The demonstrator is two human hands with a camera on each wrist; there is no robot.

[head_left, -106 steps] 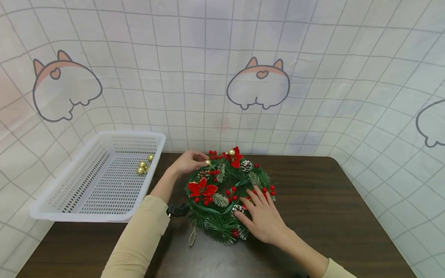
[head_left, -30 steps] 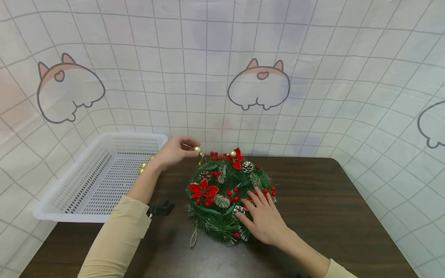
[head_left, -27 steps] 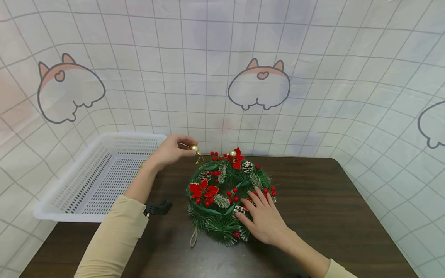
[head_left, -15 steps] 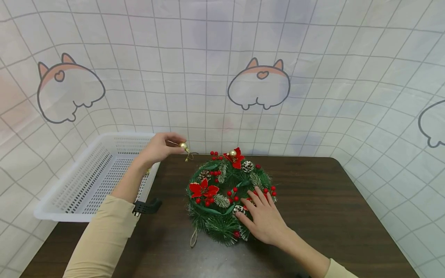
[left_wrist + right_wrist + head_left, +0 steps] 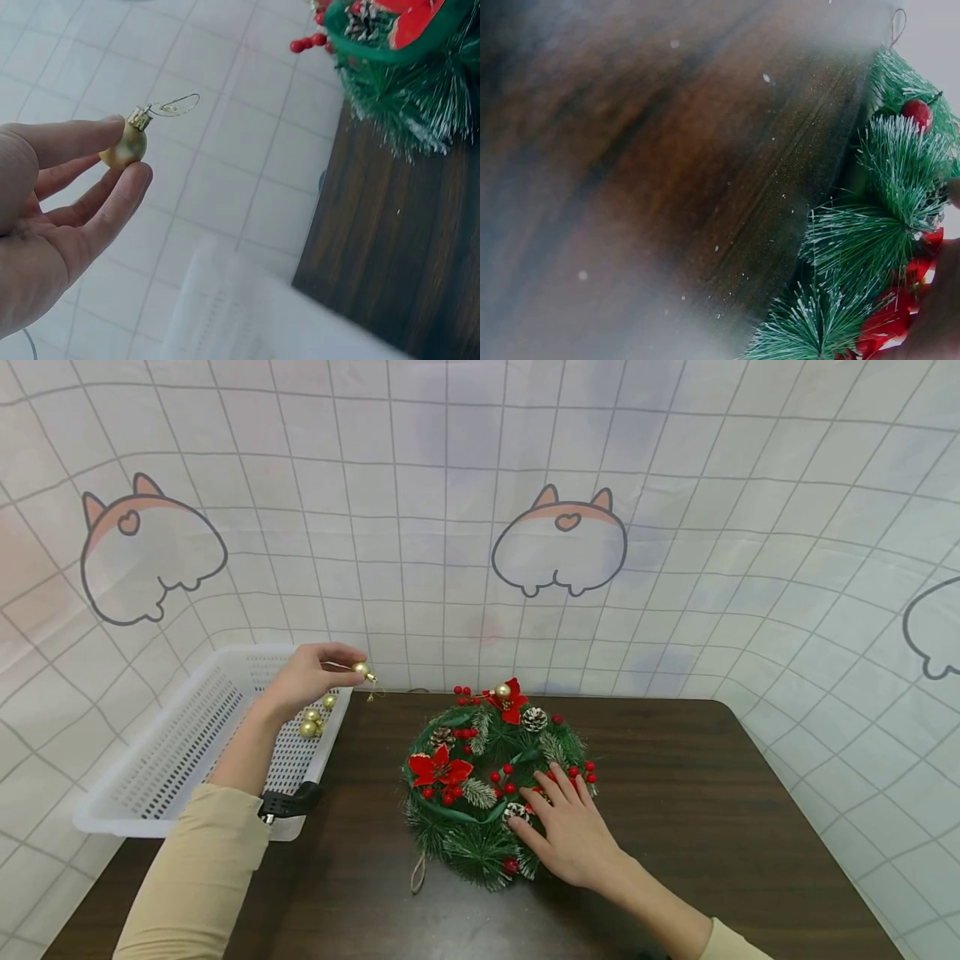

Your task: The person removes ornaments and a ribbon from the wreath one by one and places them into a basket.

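My left hand [image 5: 311, 677] pinches a small gold Christmas ball [image 5: 126, 147] between thumb and fingers, above the right rim of the white basket. A thin gold string loop [image 5: 178, 105] hangs from the ball's cap. On the table lies a green Christmas wreath [image 5: 480, 852] with red flowers, red berries and pinecones. My right hand [image 5: 573, 835] rests on the wreath's right side, fingers spread over it. One gold ball [image 5: 503, 692] sits at the top of the wreath, by a red poinsettia [image 5: 510, 703].
The white plastic basket [image 5: 187, 828] stands at the left of the dark wooden table [image 5: 675, 793]. Several gold balls [image 5: 309, 727] lie in it near its right wall. A twine loop [image 5: 417, 874] sticks out from the wreath's front. A patterned white curtain [image 5: 420, 527] surrounds the table.
My left hand has carried the gold ball from the wreath's upper left edge leftward to the basket's rim. The right hand stays on the wreath.
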